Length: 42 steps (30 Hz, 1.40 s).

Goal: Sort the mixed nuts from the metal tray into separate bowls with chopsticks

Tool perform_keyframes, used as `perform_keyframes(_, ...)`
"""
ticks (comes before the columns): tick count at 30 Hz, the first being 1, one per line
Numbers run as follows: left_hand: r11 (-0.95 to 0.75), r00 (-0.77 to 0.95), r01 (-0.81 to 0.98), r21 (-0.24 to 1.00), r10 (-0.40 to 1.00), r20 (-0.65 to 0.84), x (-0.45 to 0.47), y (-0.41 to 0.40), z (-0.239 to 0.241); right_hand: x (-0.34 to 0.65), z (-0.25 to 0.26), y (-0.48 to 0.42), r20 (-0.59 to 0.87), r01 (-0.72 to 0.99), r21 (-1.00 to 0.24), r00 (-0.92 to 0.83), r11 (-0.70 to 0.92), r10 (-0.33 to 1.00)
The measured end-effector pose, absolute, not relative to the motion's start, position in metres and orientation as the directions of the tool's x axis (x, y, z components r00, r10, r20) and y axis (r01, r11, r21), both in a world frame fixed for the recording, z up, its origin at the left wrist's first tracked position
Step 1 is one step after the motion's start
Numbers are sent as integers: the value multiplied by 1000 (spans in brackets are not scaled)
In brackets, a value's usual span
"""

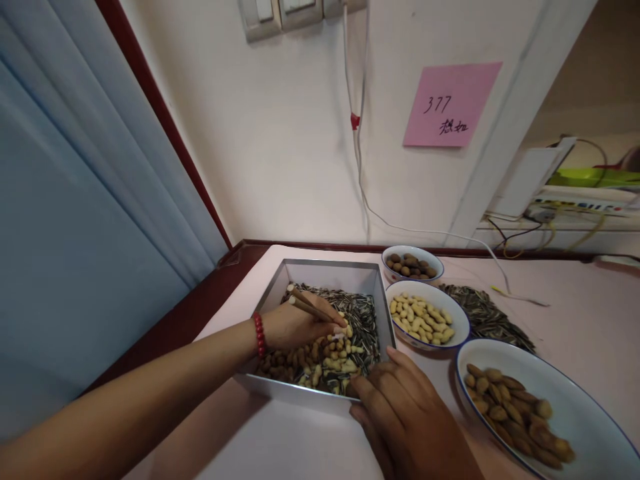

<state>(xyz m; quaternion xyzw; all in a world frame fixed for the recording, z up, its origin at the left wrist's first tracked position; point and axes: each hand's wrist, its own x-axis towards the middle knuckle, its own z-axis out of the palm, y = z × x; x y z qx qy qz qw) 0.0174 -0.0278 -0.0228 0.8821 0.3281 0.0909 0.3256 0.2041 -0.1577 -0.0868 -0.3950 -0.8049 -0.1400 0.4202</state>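
Note:
My left hand [295,325], with a red bead bracelet at the wrist, reaches into a square metal tray [327,273] and is closed around a pair of wooden chopsticks [307,303]. The chopstick tips point down into the mixed nuts and sunflower seeds [345,347] that fill the tray. My right hand [400,407] rests on the tray's near right corner, fingers curled over the rim. Beside it to the right stands a bowl of peanuts [423,319].
A small bowl of brown nuts [413,264] sits at the back. A large white dish with almonds [520,413] lies at the right front. Loose sunflower seeds [487,313] are heaped on the table. White cables hang on the wall, and a blue curtain hangs at the left.

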Motion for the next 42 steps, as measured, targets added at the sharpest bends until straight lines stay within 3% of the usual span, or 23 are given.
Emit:
perform_keyframes(4,-519,739,537,665,669,-74,20,-29,-18,203,-86,-158,775,753,-126,-333,646,538)
perform_keyframes(8,-297,632,554,777,758,-161,14,-24,-20,202,-87,-157,780,754,-140,-315,642,540)
perform_keyframes(12,-34,558,449,893,791,-251,5,-20,-23,201,-90,-158,789,754,-140,-308,642,532)
perform_keyframes(16,38,546,403,915,792,-273,1,-23,-9,201,-91,-157,800,746,-150,-295,649,523)
perform_keyframes(27,-74,609,159,985,792,-39,66,-21,46,198,-90,-156,809,715,-182,-281,675,516)
perform_keyframes(32,-225,653,283,933,757,-15,110,-17,33,198,-92,-152,836,723,-161,-263,672,482)
perform_keyframes(38,-262,718,274,925,696,-15,126,-10,11,197,-94,-149,853,733,-138,-254,666,456)
perform_keyframes(42,-441,759,428,789,650,-48,139,-7,8,198,-92,-149,850,729,-153,-248,668,465)
